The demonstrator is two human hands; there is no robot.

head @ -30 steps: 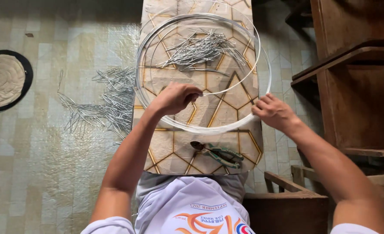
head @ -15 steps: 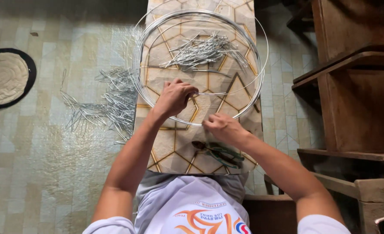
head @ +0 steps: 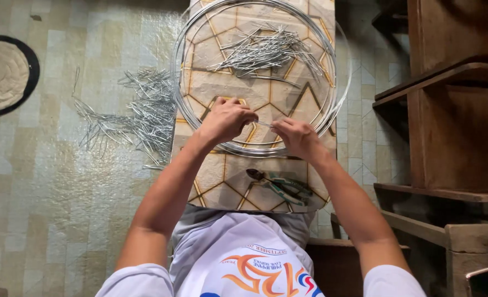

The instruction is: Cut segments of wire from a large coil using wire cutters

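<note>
- Since the earlier frame, the right hand [head: 296, 137] has slid along the wire hoop [head: 200, 44] to meet the left hand [head: 226, 118] at its near rim, over the tiled desk [head: 222, 181].
- Both grips are pinched shut on a short wire piece [head: 264, 124] at the rim.
- Keeping the hoop flat should help.
- Nearby: 1 pliers [head: 280, 186], loose wire pieces [head: 266, 50] inside the hoop, more wire scraps [head: 134, 115] on the floor; nothing blocks.

Wire hoop's [head: 200, 44] top cut off
</note>
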